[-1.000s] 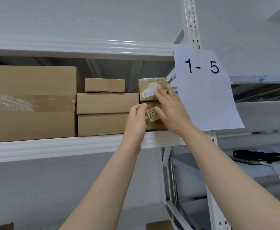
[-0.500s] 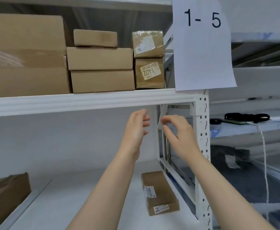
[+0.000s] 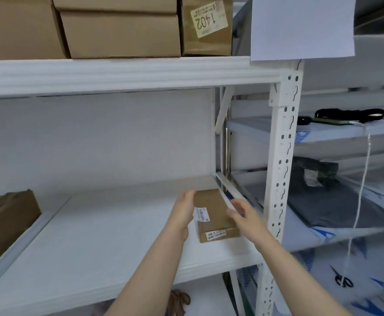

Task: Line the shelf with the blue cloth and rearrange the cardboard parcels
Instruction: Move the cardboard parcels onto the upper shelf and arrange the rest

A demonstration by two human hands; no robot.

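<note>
Shelf (image 3: pixel 95 236) open left of parcel (image 3: pixel 213 208); post (image 3: pixel 282 167) seemingly crowds its right.

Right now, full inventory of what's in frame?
small parcel: 1, brown, white labels, lower shelf, right end
upper boxes: 4 partly visible, brown, upper shelf
left parcel: 1, brown, lower shelf, far left
paper sheet: 1, white, on upright
strap: 1, black, neighbouring rack
bag: 1, dark grey, neighbouring rack
cord: 1, white, hanging far right
left grip: 1, bare hand, small parcel's left side
right grip: 1, bare hand, blurred, small parcel's right side
</note>
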